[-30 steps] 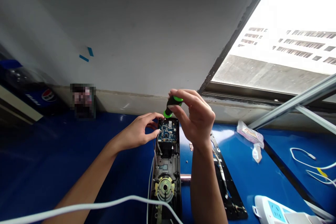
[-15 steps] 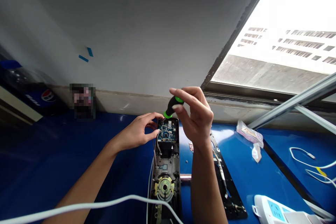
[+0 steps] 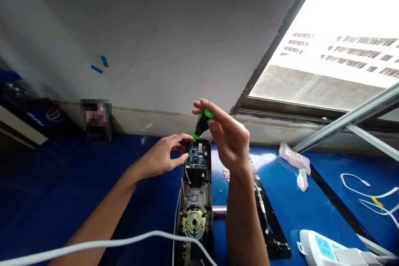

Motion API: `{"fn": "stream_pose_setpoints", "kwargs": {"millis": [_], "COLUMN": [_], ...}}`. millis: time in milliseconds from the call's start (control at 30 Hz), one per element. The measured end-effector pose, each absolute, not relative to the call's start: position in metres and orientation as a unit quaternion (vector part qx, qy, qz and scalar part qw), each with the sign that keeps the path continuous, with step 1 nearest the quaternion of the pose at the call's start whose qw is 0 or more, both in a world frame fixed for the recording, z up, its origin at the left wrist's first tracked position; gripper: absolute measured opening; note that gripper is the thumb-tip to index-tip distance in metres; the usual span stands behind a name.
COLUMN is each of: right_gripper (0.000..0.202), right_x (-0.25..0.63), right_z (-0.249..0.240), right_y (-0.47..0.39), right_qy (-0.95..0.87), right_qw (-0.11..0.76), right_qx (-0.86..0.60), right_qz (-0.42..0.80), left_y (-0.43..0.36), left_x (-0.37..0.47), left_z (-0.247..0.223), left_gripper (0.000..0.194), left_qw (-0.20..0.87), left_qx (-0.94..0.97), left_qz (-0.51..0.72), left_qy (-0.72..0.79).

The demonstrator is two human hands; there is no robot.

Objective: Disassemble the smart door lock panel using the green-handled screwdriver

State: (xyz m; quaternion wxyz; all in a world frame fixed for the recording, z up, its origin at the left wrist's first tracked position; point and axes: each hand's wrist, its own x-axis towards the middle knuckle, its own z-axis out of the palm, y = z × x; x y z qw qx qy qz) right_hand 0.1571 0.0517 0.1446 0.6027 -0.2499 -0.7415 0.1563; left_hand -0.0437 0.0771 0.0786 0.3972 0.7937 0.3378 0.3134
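A long black device housing (image 3: pixel 204 193) lies open on the blue table, with a blue circuit board (image 3: pixel 197 160) at its far end and a round yellowish speaker part (image 3: pixel 194 222) nearer me. My right hand (image 3: pixel 229 137) holds a black and green screwdriver (image 3: pixel 202 124) between thumb and fingers, its shaft slanting down to the board's upper left corner. With thumb and fingers, my left hand (image 3: pixel 170 153) grips the housing's upper left edge beside the board. Thin wires run along the housing's left side.
Right of my right forearm lies a long black panel (image 3: pixel 271 224) with a cable. A power strip (image 3: pixel 327 249), plastic packet (image 3: pixel 294 158), white cable (image 3: pixel 361 193) and metal frame bar (image 3: pixel 346 120) are further right. A thick white cable (image 3: pixel 124 242) crosses the foreground. A Pepsi bottle (image 3: pixel 40 110) lies left.
My right hand has turned about the screwdriver, its fingers now straighter, and the handle stands slightly more upright. My left hand keeps its hold. The whole view has shifted slightly.
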Motion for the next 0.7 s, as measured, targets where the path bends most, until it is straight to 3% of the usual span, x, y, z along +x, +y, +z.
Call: {"fn": "stream_pose_setpoints", "kwargs": {"millis": [200, 367, 567, 700], "right_gripper": [0.034, 0.039, 0.031, 0.040], "right_x": [0.1564, 0.1572, 0.1550, 0.1539], "right_z": [0.1461, 0.1459, 0.1459, 0.1455], "right_y": [0.0518, 0.0513, 0.0523, 0.0507], "right_qy": [-0.714, -0.743, -0.728, -0.753], "right_qw": [0.634, 0.604, 0.622, 0.589], "right_qx": [-0.286, -0.244, -0.266, -0.244], "right_qz": [0.076, 0.153, 0.107, 0.166], "left_y": [0.0780, 0.0772, 0.0777, 0.0779], "left_x": [-0.0439, -0.0442, -0.0434, -0.0424], "left_z": [0.0771, 0.0780, 0.0763, 0.0759], "left_gripper": [0.041, 0.045, 0.040, 0.043], "left_qw": [0.388, 0.396, 0.383, 0.385], "left_qx": [0.793, 0.792, 0.793, 0.793], "left_qz": [0.316, 0.314, 0.323, 0.320], "left_qy": [0.348, 0.343, 0.346, 0.348]}}
